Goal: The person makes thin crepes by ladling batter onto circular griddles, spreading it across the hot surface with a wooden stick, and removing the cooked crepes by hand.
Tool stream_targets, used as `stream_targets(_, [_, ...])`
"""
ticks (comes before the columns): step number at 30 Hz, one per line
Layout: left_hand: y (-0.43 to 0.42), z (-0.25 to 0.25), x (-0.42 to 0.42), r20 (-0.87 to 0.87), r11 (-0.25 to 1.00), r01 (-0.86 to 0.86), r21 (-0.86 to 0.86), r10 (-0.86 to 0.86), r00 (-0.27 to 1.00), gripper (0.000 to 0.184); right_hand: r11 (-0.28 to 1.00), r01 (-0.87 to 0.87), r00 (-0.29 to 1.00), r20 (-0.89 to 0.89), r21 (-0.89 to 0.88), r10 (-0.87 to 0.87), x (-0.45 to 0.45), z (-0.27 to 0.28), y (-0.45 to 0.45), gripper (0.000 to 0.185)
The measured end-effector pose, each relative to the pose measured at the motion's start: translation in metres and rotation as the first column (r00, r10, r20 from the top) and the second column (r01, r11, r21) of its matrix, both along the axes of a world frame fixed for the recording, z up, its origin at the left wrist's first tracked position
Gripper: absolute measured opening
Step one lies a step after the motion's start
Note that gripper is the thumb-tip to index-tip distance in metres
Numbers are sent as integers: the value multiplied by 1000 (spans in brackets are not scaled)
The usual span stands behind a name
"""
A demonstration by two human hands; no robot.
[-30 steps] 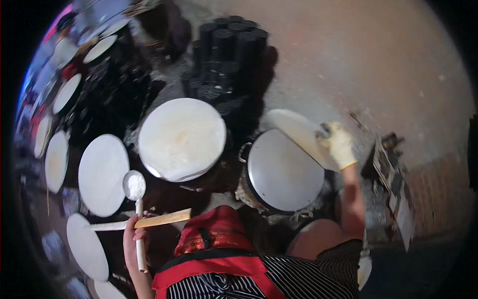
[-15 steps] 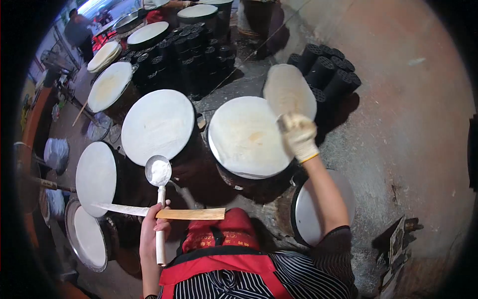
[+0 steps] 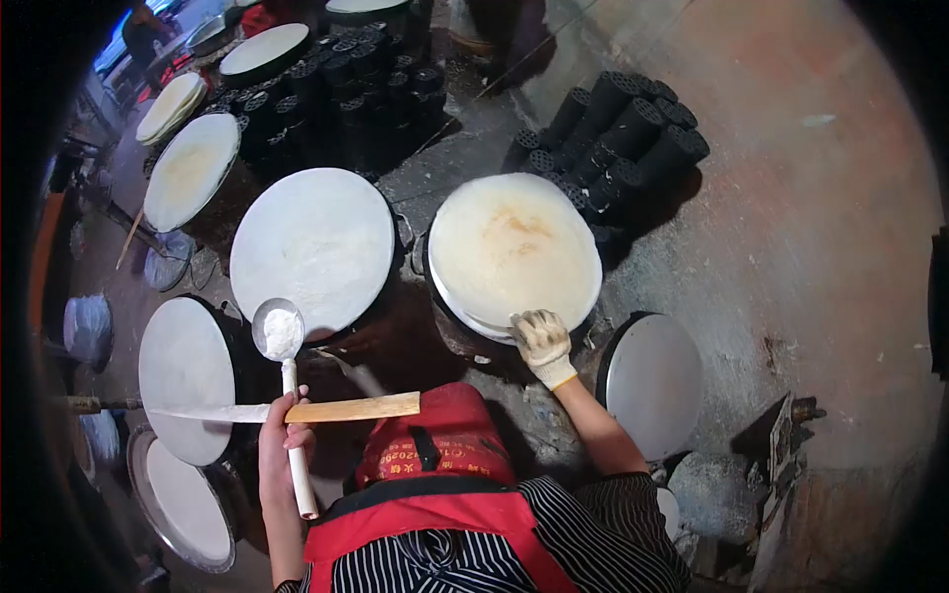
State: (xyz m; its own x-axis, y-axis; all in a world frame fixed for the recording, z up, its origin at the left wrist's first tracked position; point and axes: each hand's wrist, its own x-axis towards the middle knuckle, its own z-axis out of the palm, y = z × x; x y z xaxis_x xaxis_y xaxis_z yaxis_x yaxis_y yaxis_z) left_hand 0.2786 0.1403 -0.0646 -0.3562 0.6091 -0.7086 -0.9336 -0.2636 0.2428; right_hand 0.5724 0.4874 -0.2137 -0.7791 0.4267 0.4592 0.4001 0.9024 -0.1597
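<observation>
Browned round at one o'clock; pale round remaining at eleven.
Our left hand grips ladle and blade; our right hand's hold, we can't tell.

A cream knitted glove covers the right hand, its fingers smudged dark and its cuff edged in yellow. The shirt is black with thin white stripes, its right sleeve short. The red apron has straps left and right, a black band across it, and yellowish lettering on its far part, beside a short black tab.
</observation>
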Motion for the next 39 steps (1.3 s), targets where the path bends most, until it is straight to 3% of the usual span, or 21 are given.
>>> stream_targets(1, [4,5,2,-1,999,2,-42,-2,1000,23,999,22,1000,17,37,-22,1,-2,-9,30])
stream_targets(3, [4,3,1,24,1000,25,-2,-24,999,23,1000,15,1000,-22,-18,-15,4,0,-24,33])
stream_targets(6, [9,6,5,19,994,64,84,-66,998,23,998,47,998,-35,51,-45,9,-3,-27,31])
stream_targets(9, [15,19,11,15,999,42,31,-42,999,23,997,-32,999,6,65,31,9,-5,-17,28])
stream_targets(12, [17,25,14,33,999,16,46,-18,999,24,987,-65,995,-60,145,74,-5,29,0,22])
stream_targets(15, [21,33,17,85,999,-30,46,26,996,26,961,-58,986,-135,272,97,-23,87,33,24])
stream_targets(18, [24,37,22,135,995,-97,20,94,986,26,933,-78,990,-83,350,114,-47,164,91,31])
stream_targets(21, [27,43,32,117,985,-161,66,153,981,25,943,-166,980,-62,288,192,-81,247,144,28])
stream_targets(24, [26,40,38,125,968,-235,94,222,967,24,909,-193,964,-103,371,246,-123,292,187,24])
stream_targets(25, [24,41,39,122,961,-265,80,254,959,24,837,-178,940,-161,517,300,-141,302,194,19])
stream_targets(27, [27,36,40,103,957,-291,19,288,952,23,797,-203,950,-84,569,302,-174,338,178,12])
stream_targets(30, [18,7,43,8,942,-336,-16,336,942,22,829,-334,942,126,448,311,-227,356,162,9])
stream_targets(31, [15,-11,44,-20,940,-323,109,327,945,22,809,-387,922,175,441,346,-248,358,155,9])
stream_targets(33, [27,-13,50,-40,912,-410,-26,409,912,21,769,-503,863,183,394,471,-286,360,138,10])
stream_targets(37, [32,-27,61,-110,880,-476,-16,471,875,25,711,-624,772,111,324,626,-366,349,139,14])
stream_targets(39, [36,-20,63,-156,860,-510,21,507,848,25,816,-564,826,92,127,556,-427,358,143,24])
